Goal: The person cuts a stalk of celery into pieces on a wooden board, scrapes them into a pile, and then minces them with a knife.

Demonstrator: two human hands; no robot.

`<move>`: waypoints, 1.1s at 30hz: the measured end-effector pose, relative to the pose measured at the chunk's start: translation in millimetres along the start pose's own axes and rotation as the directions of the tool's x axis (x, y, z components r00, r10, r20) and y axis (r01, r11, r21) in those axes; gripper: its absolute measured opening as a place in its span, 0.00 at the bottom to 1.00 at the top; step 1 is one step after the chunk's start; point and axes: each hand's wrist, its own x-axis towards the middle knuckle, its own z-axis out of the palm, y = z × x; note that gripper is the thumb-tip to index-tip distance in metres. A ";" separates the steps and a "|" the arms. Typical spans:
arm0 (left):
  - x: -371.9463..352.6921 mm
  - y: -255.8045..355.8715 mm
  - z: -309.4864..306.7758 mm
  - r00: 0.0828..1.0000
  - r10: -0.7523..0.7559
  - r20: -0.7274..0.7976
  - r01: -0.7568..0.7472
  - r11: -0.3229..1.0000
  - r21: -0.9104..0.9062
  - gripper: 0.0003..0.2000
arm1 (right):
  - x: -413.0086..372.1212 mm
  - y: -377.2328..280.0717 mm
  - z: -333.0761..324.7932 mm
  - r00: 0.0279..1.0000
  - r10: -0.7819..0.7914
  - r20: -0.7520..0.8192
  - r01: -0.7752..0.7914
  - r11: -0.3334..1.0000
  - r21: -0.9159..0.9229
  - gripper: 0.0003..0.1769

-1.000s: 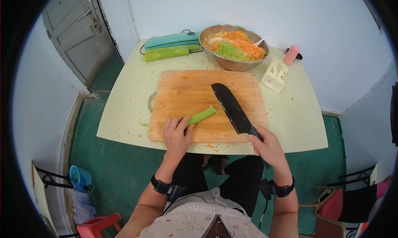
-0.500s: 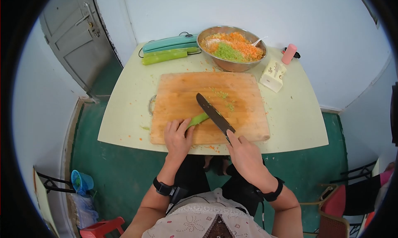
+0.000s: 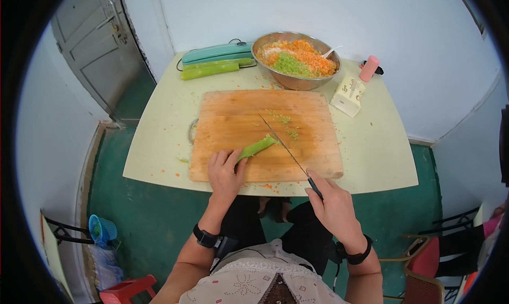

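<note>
My left hand (image 3: 225,172) is closed on one end of a peeled green vegetable stalk (image 3: 257,147), which lies slanted on the wooden cutting board (image 3: 228,113). The fingers of my right hand (image 3: 334,204) wrap round the dark handle of a kitchen knife (image 3: 287,150). Seen almost edge-on, the blade points away and to the left, right at the cut end of the stalk. Small green bits (image 3: 291,133) are scattered on the board beyond the blade.
Behind the board stands a steel bowl (image 3: 302,83) of chopped orange and green vegetables with a white spoon. Long green stalks (image 3: 209,71) lie beside a teal device (image 3: 217,54) at the back left. A tissue pack (image 3: 348,96) and pink bottle (image 3: 369,68) are at the right.
My right hand has shifted right and toward me, and the knife has turned from showing its broad side to nearly edge-on. More of the stalk's cut end shows. My left hand stays on the stalk.
</note>
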 end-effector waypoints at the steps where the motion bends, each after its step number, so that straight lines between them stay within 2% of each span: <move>1: -0.1 0.1 -0.2 1.000 -0.001 0.000 0.001 1.000 -0.002 0.13 | 4.2 1.8 3.3 1.000 -0.004 -0.005 0.004 1.000 0.003 0.23; 16: -1.4 -0.8 1.4 1.000 -0.001 0.020 0.000 1.000 0.001 0.13 | 13.8 0.4 11.5 0.995 -0.024 0.094 0.036 0.991 -0.130 0.23; 25: -1.7 -0.9 0.8 0.999 -0.003 0.035 0.003 1.000 0.014 0.14 | 17.5 7.5 8.3 0.994 0.029 0.103 -0.019 0.995 -0.099 0.22; 28: -1.5 -1.0 1.3 0.999 -0.001 0.032 0.000 1.000 0.012 0.14 | 19.9 8.1 3.7 0.989 0.013 0.149 -0.002 0.997 -0.076 0.22; 33: -1.3 -1.4 0.5 0.999 -0.001 0.036 0.001 1.000 0.020 0.14 | 20.2 13.0 5.3 0.993 -0.007 0.119 0.014 0.998 -0.055 0.22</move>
